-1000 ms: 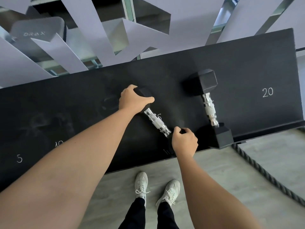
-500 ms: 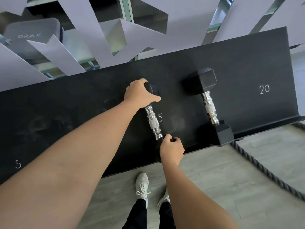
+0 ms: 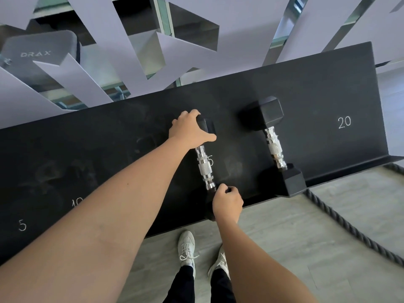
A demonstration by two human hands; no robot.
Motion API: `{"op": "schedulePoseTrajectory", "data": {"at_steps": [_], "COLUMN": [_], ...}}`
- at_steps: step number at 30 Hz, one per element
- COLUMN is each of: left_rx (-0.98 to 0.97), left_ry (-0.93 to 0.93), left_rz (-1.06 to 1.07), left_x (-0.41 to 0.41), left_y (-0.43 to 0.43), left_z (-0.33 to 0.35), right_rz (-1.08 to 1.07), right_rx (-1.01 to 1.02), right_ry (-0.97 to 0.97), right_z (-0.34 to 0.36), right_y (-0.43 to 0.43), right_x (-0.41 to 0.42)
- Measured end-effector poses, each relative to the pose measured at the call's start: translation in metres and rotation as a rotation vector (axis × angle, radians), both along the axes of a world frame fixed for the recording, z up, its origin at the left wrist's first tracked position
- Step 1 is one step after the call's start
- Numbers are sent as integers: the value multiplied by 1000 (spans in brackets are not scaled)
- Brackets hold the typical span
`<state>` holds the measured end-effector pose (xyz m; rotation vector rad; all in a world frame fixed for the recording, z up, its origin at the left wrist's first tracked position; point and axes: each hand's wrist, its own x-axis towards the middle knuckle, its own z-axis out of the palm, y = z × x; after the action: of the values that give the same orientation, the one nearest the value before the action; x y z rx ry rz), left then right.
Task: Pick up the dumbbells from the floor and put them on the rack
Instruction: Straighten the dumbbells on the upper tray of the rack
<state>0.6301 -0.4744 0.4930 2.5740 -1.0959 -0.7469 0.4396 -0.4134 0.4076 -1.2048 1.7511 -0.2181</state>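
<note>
My shoes [image 3: 187, 248] stand on the floor below the rack [image 3: 87, 154]. My right hand [image 3: 227, 204] clamps the near head of the dumbbell [image 3: 204, 168], which lies on the rack over a chalked number. My left hand [image 3: 189, 132] grips its far head. A second dumbbell [image 3: 274, 147] rests just right, before the 20.

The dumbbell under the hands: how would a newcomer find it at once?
Find the black rack with chalk numbers. Two dumbbells lie on it, chrome handles pointing toward the person. The wanted dumbbell is the left one, with the left hand on its far head and the right hand on its near head; the other dumbbell lies untouched.
</note>
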Motion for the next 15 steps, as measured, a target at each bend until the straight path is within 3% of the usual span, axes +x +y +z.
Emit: {"op": "schedulePoseTrajectory", "data": {"at_steps": [4,10,15], "left_rx": [-26,-477,-624], "left_ry": [37,70,112], "left_rz": [19,193,128], "left_x": [2,-11,-36], "left_y": [3,-12,-43], "left_z": [12,43,56], "right_rz": [97,157,218], "right_rx": [-70,-362,-632], "right_ry": [-43,-146,-105], "right_z": [16,75,101], "right_y": [-31,-120,-165], "right_x": [-1,11,-17]}}
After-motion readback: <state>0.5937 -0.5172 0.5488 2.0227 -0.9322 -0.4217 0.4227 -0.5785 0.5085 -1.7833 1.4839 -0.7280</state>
